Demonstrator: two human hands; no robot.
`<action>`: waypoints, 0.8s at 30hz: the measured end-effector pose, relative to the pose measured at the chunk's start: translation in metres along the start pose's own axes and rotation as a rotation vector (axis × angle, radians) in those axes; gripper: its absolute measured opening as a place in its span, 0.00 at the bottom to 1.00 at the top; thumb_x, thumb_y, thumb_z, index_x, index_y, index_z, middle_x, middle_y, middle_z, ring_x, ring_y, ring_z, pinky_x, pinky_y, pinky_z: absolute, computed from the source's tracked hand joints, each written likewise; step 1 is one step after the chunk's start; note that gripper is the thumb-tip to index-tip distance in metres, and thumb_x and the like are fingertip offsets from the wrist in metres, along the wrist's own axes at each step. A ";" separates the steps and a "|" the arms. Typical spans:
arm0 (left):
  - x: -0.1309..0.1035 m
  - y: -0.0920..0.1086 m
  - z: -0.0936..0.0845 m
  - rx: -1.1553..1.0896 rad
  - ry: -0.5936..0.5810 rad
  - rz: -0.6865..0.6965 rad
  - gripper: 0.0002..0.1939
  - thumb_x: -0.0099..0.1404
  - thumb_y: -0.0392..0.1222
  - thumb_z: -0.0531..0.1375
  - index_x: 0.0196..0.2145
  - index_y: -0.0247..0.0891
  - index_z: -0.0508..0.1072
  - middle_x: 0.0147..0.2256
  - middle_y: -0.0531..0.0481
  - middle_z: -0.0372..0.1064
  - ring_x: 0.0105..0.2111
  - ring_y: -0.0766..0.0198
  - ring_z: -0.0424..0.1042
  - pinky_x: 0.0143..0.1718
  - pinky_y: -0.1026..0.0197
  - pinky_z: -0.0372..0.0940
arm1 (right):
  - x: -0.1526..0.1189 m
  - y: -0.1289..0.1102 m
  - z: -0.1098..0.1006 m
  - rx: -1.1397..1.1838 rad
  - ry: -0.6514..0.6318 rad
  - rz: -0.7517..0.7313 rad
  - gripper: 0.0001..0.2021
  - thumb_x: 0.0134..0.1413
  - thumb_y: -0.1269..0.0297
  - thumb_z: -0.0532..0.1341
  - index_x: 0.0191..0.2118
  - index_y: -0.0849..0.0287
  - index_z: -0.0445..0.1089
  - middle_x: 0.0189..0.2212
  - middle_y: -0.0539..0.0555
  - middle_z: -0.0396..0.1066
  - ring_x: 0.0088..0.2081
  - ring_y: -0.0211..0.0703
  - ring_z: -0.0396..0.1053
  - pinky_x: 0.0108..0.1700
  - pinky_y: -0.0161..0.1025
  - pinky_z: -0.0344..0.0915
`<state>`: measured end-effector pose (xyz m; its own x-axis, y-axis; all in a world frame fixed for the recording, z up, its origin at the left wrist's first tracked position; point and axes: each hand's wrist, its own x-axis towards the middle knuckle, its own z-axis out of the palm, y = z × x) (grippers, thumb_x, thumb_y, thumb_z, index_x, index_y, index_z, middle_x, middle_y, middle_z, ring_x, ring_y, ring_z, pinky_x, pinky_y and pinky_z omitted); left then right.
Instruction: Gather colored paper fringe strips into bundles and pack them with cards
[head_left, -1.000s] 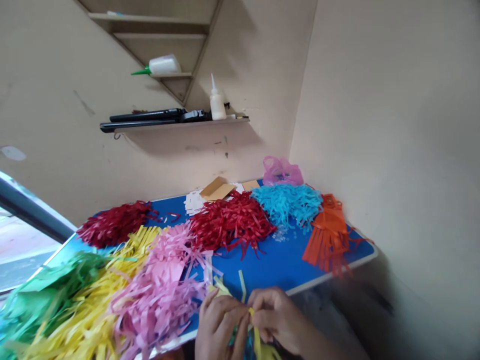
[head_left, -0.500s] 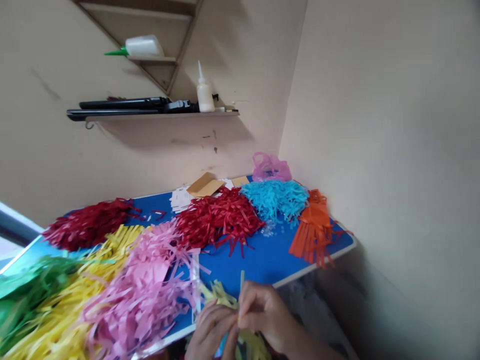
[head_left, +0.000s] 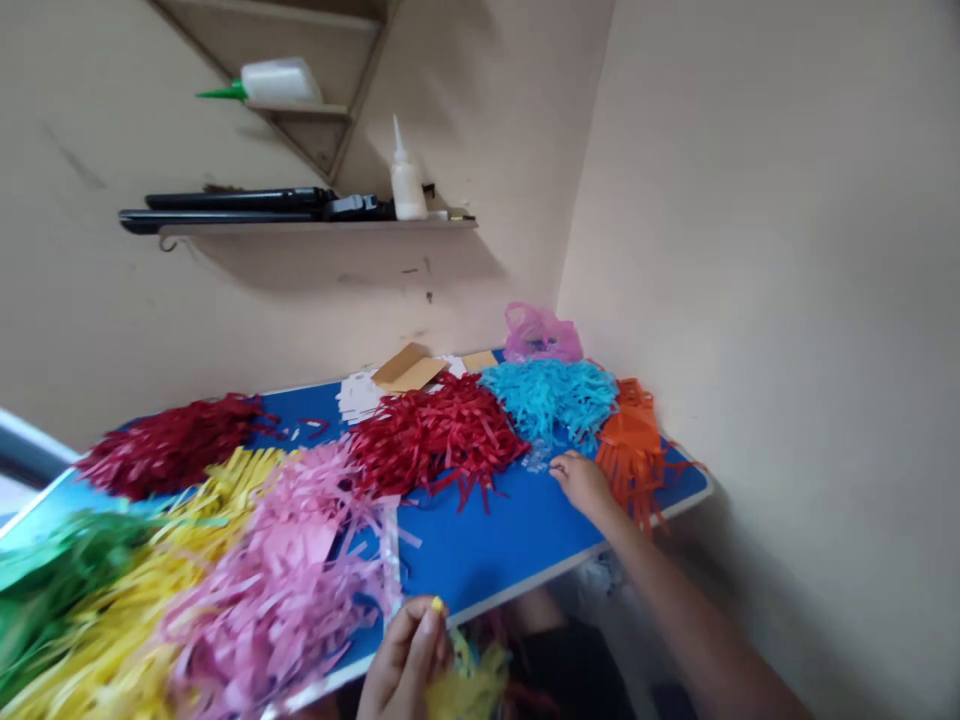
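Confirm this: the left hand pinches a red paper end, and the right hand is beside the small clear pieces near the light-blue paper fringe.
The color is wrong: the head view shows the left hand pinching a yellow paper end. The right hand is indeed beside the small clear pieces near the light-blue paper fringe.

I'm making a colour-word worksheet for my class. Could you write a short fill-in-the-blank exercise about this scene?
1. The left hand pinches a small ____ tip.
2. The right hand reaches over the ____ tabletop.
3. The bottle lying on its side has a ____ nozzle.
4. The fringed bundle at the tabletop's far right is ____.

Missing words: yellow; blue; green; orange.
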<state>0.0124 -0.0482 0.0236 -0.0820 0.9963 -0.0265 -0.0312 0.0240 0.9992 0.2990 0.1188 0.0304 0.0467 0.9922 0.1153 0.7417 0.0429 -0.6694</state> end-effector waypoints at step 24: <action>-0.012 0.025 -0.002 0.690 -0.055 0.595 0.05 0.65 0.35 0.59 0.31 0.41 0.74 0.28 0.52 0.71 0.27 0.67 0.72 0.28 0.67 0.66 | -0.153 -0.102 0.054 0.747 -0.226 -0.277 0.07 0.49 0.78 0.62 0.29 0.58 0.73 0.29 0.51 0.74 0.33 0.39 0.72 0.38 0.34 0.66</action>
<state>0.0104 -0.0592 0.0492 0.1544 0.8620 0.4828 0.6054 -0.4687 0.6433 0.1799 -0.0308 0.0414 -0.2672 0.9304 0.2511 0.0629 0.2769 -0.9588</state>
